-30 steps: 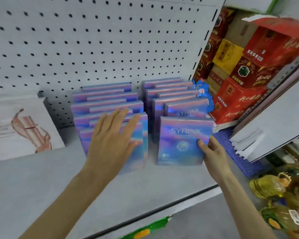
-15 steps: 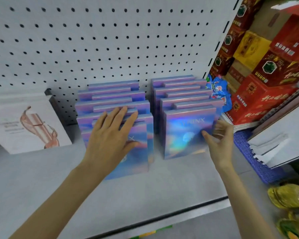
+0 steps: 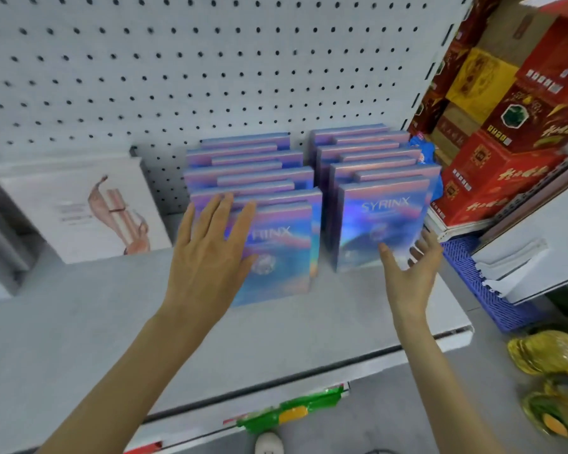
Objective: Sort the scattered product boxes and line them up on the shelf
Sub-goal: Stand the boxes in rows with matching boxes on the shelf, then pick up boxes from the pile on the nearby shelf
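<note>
— What is found around the boxes, and is anything in the way?
— A white box [image 3: 79, 208] printed with a pink figure is stood to the left, apart from them. Red and yellow cartons [image 3: 492, 178] are stacked to the right, and a blue packet [image 3: 425, 152] is wedged between those and the boxes. A blue crate [image 3: 463, 263] and golden bottles [image 3: 545, 355] are seen lower right. The left front box [image 3: 282, 250] is partly covered by the left hand [image 3: 207, 257].
— What can be read?
— "SYRINX" is printed on the right front box [image 3: 374, 217]. On the left one only "RINX" is shown beside the hand. The cartons' yellow characters are too blurred to be read.
— How are the fingers held?
— The left hand is laid flat on its box, fingers straight. The right hand [image 3: 410, 273] is held open, fingers spread, at the lower right corner of the right front box; contact cannot be told.
— Where are the boxes kept?
— The holographic boxes [image 3: 250, 165] are lined upright in two rows on a grey shelf [image 3: 79, 322], backed by a white pegboard [image 3: 210, 60].
</note>
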The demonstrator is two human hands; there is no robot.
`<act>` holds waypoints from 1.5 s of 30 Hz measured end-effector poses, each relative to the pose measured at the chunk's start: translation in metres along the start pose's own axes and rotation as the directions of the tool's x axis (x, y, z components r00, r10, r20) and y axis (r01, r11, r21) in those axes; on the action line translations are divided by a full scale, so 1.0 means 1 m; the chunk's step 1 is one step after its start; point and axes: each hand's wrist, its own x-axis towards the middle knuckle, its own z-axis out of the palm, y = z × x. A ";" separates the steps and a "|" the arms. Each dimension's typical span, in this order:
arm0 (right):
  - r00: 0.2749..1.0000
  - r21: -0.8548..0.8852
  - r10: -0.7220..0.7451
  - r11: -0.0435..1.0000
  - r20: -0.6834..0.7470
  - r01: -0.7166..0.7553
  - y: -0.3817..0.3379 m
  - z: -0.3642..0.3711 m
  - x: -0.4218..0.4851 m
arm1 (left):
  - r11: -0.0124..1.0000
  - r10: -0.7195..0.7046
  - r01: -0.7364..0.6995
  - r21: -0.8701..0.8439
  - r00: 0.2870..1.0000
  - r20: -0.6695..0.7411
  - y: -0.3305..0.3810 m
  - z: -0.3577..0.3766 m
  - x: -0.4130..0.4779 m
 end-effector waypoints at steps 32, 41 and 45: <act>-0.108 0.277 -0.256 0.862 0.961 0.425 -0.206 0.257 -0.795 | 0.359 -0.884 0.863 -0.356 0.436 0.166 -0.393 -0.281 -0.691; 0.093 0.266 -0.304 0.920 0.948 0.287 -0.281 0.463 -0.890 | 0.407 -0.865 0.854 -0.324 0.474 0.165 -0.630 -0.296 -0.710; 0.112 0.254 -0.285 0.939 0.952 0.233 -0.326 0.535 -0.940 | 0.349 -0.902 0.862 -0.369 0.415 0.117 -0.724 -0.324 -0.719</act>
